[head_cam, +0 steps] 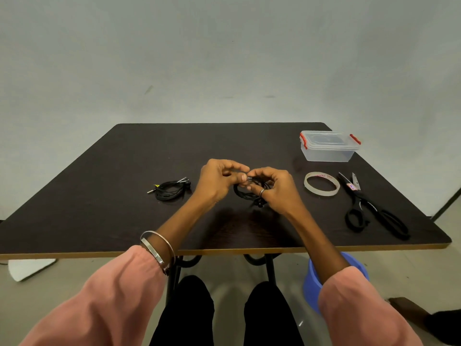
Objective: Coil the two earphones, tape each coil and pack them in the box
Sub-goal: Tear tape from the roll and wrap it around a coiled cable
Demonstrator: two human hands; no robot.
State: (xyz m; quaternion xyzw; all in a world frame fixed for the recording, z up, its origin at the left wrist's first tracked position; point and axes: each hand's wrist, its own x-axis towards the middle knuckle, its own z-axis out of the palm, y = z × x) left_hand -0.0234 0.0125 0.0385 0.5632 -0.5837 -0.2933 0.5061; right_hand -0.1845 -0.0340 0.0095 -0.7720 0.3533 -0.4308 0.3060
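Head view of a dark table [99, 196] with both hands working at its centre. The left hand [217, 179] and the right hand [277, 189] meet above the tabletop, their fingers closed together on a black earphone coil [243, 193]; thumb and forefinger tips of both hands pinch the cable at one small metallic part between them, and an earbud end hangs below the right hand. A ring sits on one right finger; two bangles [159, 248] circle the left wrist. The second earphone [172, 189], loosely coiled, lies on the table just left of the hands, apart from them. To the right lie a roll of clear tape [321, 184] and, nearer the right edge, black-handled scissors [369, 206]. The clear plastic box [328, 147], lid on with red clips, stands at the far right corner.
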